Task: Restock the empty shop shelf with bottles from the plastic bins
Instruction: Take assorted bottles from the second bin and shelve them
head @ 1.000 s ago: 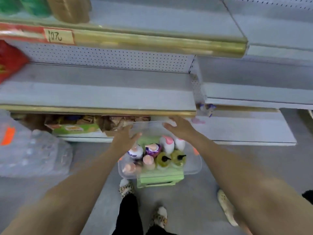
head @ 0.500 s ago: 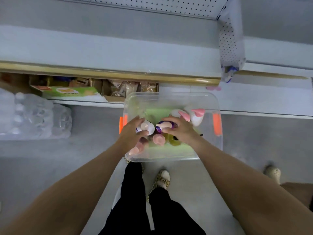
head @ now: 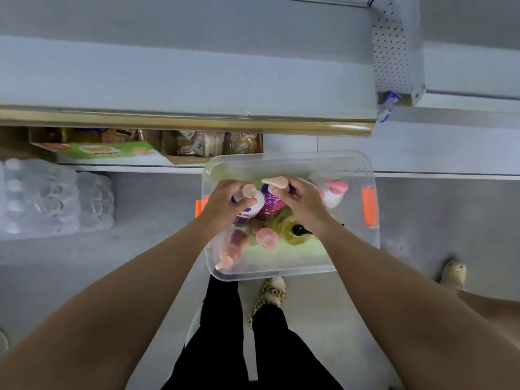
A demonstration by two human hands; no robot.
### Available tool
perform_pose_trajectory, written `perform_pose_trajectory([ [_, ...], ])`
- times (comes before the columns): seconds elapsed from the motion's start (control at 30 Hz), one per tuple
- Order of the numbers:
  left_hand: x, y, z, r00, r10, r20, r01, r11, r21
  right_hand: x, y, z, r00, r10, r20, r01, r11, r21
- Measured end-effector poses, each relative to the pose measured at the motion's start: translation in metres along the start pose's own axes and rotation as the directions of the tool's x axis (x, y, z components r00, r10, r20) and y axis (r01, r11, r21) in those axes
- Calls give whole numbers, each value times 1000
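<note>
On my feed, a shrink-wrapped water pack (head: 50,198) sits on the grey floor (head: 154,209) at the left. Just behind it, on the bottom shelf (head: 422,153), I see a green box (head: 107,152) lying flat beside a cardboard tray (head: 208,144) of wrapped snacks. Black trousers (head: 219,333) and a leopard-print slipper (head: 270,296) fill the lower middle. A cream clog (head: 453,273) stands well apart at the right. A blue-and-white tag (head: 388,104) hangs below the perforated panel (head: 394,43).

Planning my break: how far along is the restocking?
Barely begun. The grey shelf shows no bottles. The left hand grips a white bottle and the right hand a purple bottle, both inside the clear bin. A yellow bottle and several pink-capped ones wait there too.
</note>
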State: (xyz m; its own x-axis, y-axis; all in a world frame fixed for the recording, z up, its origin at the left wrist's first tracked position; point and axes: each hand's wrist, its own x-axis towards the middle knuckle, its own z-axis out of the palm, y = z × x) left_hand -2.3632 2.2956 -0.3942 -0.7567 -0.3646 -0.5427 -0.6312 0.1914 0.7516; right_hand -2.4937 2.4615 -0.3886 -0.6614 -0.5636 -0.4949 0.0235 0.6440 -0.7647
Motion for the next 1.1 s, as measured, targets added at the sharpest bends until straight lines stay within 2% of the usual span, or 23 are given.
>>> perform_pose_trajectory([
  [0.2,-11,15,-12,999,0,36,2,998,-68,-15,-15,-9,1000,-24,-13,25,999,20],
  [0.33,-27,53,-23,998,-16,-65,5,986,-166,-23,-51,-42,994,-99,-47,99,995,-6],
  [0.53,-72,118,-54,963,-7,-269,-87,938,-336,-44,-115,-98,955,-264,-134,259,964,-55],
  [0.7,-121,179,-78,928,9,-372,-198,859,-473,-79,-187,-141,889,-424,-172,420,905,-62],
  [0.9,-180,242,-107,857,121,-501,-361,834,-417,-121,-273,-176,770,-603,-206,593,797,-116],
  [1.1,-219,284,-156,813,221,-539,-485,768,-417,-159,-368,-198,665,-720,-197,712,691,-122],
])
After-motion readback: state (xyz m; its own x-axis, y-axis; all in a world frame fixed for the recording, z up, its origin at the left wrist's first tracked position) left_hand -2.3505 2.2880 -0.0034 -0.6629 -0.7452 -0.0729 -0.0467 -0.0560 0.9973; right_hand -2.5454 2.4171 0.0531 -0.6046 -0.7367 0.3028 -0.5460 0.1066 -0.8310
